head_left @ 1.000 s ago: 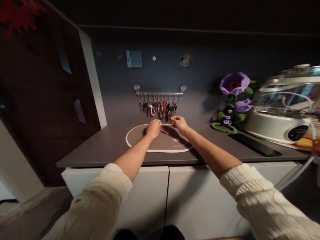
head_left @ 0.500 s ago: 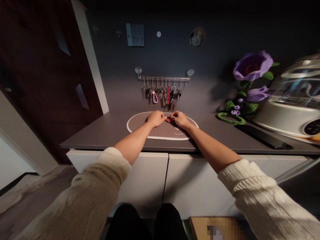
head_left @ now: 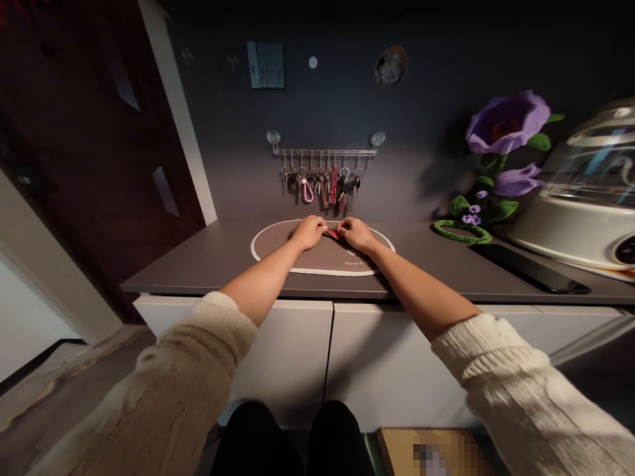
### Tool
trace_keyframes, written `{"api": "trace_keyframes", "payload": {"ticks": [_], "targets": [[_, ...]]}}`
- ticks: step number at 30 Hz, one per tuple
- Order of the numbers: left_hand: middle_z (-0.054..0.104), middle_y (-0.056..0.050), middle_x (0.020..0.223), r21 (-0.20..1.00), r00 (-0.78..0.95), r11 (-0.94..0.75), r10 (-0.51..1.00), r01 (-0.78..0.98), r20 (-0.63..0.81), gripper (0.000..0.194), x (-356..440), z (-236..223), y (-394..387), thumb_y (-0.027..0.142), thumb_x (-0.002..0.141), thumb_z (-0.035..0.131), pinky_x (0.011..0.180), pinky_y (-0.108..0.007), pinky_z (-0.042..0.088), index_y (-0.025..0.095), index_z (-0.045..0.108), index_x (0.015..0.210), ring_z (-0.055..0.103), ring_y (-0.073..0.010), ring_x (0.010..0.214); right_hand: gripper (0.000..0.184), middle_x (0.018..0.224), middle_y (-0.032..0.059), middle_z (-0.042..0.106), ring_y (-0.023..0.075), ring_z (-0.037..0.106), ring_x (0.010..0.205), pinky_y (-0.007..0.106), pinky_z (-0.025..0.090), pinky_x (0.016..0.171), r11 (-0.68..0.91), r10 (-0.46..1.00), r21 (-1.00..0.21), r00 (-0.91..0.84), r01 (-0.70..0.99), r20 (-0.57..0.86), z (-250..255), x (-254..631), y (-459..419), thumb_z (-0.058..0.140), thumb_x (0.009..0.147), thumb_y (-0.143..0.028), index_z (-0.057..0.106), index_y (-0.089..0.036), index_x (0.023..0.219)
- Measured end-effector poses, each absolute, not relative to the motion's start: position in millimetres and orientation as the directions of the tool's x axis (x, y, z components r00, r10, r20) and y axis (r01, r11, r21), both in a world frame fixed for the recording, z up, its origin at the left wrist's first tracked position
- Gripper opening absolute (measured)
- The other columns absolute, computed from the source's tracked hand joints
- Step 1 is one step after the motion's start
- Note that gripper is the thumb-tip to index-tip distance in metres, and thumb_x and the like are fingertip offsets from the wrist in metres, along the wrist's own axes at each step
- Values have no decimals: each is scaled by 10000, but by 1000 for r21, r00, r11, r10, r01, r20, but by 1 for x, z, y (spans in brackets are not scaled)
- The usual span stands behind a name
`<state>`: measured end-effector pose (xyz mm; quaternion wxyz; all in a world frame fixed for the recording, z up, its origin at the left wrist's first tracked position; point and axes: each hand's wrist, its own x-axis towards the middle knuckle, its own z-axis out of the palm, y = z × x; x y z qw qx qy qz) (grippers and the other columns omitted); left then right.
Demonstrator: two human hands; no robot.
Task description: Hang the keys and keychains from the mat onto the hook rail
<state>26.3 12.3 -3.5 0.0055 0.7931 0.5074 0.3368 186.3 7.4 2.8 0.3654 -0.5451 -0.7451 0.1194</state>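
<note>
A small flat red object with a dark edge [head_left: 333, 235] is between my hands, just above or on the oval brown mat [head_left: 317, 260]; its kind is too small to make out. My left hand [head_left: 308, 233] is closed, fingertips pinched at the object's dark left end. From the other side, my right hand [head_left: 355, 235] has thumb and fingers pinched together on the red end. The mat has a white rim and some lettering near its front right. Part of the object is hidden by my fingers.
Behind the mat, several keys [head_left: 322, 185] hang from a clear hook rail [head_left: 325, 153] on the dark wall. To the right are a black phone [head_left: 530, 268], purple fabric flowers [head_left: 508, 125] with a green ring base, and a cream appliance [head_left: 578, 221]. The grey countertop [head_left: 188, 261] ends at a front edge.
The red object has tilted and shows a dark edge toward my left fingertips. Both hands have stayed nearly in place. The view has shifted slightly.
</note>
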Motion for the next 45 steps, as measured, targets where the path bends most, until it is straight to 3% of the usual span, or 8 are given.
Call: {"api": "trace_keyframes", "payload": {"ticks": [10,23,34,45], "targets": [[614,-26,748,493,195,-546,780,677,595,149,30,3,4,195,792,468,693,-240,389,137,602,762,512,-123,709,88,681,6,600,99,503,619,215,366,628,448,874,-623,-169,641,455,4,185,6,503,753,-202,579,-159,748],[542,18,626,759,34,-560,811,331,584,87,33,4,10,179,756,503,610,-217,380,128,563,716,473,-92,605,163,729,10,600,97,491,633,234,395,637,592,803,-686,-234,423,549,6,183,9,545,710,-284,592,-147,785],[596,-8,682,805,-32,-561,816,192,576,126,37,8,8,233,759,531,645,-226,395,119,583,751,510,-98,649,207,700,-6,567,77,457,599,231,388,604,526,845,-840,-193,131,499,17,177,-5,611,652,-310,570,-143,767],[596,-7,665,807,10,-569,818,158,575,177,38,9,5,292,717,583,645,-236,391,117,596,735,504,-102,632,279,614,-34,514,67,422,537,218,342,524,492,856,-867,-227,77,465,12,179,1,633,650,-399,520,-158,731]]}}
